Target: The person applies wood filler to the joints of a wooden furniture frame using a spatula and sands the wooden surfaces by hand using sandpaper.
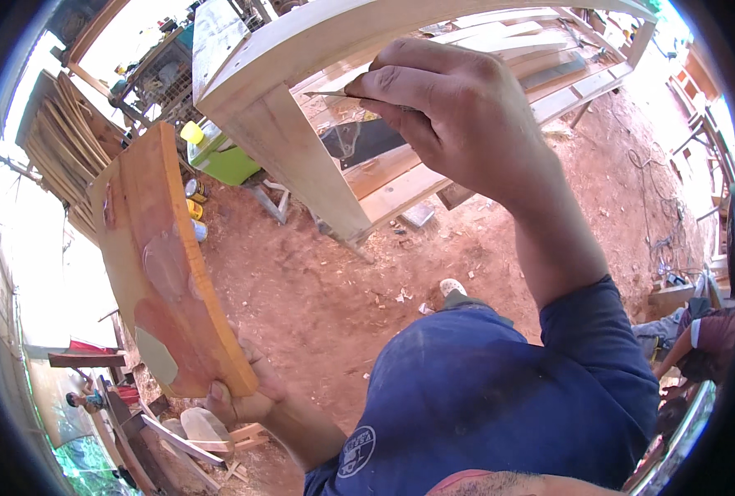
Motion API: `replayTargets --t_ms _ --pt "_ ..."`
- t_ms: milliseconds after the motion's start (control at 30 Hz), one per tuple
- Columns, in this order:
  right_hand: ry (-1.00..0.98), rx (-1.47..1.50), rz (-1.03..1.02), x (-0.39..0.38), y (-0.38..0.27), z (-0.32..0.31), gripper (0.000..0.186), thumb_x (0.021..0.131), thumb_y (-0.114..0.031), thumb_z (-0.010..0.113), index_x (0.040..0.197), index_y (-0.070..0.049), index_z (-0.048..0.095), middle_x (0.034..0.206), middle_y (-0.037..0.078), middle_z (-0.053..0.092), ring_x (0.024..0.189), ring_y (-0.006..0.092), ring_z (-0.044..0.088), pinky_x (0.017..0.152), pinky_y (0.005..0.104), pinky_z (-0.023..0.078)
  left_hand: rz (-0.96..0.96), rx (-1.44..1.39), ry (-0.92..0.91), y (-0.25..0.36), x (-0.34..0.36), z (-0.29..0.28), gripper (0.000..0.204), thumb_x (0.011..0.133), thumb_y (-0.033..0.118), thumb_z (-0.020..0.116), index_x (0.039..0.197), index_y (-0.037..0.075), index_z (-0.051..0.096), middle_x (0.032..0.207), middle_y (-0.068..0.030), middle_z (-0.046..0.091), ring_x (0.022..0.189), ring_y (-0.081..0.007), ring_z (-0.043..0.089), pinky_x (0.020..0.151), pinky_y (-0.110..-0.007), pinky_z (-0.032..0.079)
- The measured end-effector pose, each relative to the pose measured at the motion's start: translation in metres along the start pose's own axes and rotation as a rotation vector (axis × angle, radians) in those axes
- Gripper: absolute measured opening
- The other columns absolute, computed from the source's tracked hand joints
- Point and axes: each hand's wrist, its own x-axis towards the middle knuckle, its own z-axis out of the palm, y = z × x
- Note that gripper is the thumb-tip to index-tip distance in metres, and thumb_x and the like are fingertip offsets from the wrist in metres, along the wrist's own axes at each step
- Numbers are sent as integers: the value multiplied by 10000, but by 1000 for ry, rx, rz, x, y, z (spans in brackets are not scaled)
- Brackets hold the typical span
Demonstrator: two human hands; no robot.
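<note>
Putty board [165,264] in left hand [239,397]

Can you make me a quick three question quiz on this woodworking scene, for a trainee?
1. True or false: the left hand holds the reddish board by its lower end.
2. What does the right hand press against the pale wooden frame? A) a thin flat blade B) a hammer C) a paintbrush
3. What covers the ground?

Key: 1 true. 2 A. 3 reddish dirt with wood scraps.
</note>
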Motion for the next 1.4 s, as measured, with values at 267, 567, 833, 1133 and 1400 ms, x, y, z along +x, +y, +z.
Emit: replayTargets --t_ms 267,567,833,1133,1400 --pt "-98 -181 -80 25 -7 -6 126 836 -51 762 960 -65 746 938 47 710 821 288 721 707 404 584 5 22 18 -7 -7 1 896 798 207 729 1530 -81 301 1356 -261 540 1183 -347 619 789 -316 633" --pt "-161 -214 -89 30 -8 -11 126 842 -59 756 968 -53 742 926 58 706 797 295 718 704 402 584 17 28 121 -12 -7 5 898 744 215 718 1501 -97 348 1332 -304 554 1076 -278 637 731 -288 556" --pt "-117 -202 -113 35 -10 -8 150 826 -40 776 974 -42 749 938 80 719 804 295 726 710 387 593 -16 30 87 -10 -5 6 921 766 218 730 1521 -104 311 1357 -312 540 1137 -309 636 764 -288 582" --pt "79 -126 71 18 -19 12 148 846 -20 780 988 -19 739 921 108 737 763 291 733 658 366 588 -14 5 42 -17 3 4 919 786 202 720 1542 -92 286 1398 -291 515 1212 -373 602 791 -319 627" --pt "375 -1 262 -10 -22 42 95 894 -22 756 974 22 731 850 142 737 701 247 737 628 323 575 -44 21 -29 -9 5 4 874 789 199 727 1525 -44 322 1315 -223 534 1149 -313 586 767 -281 651"
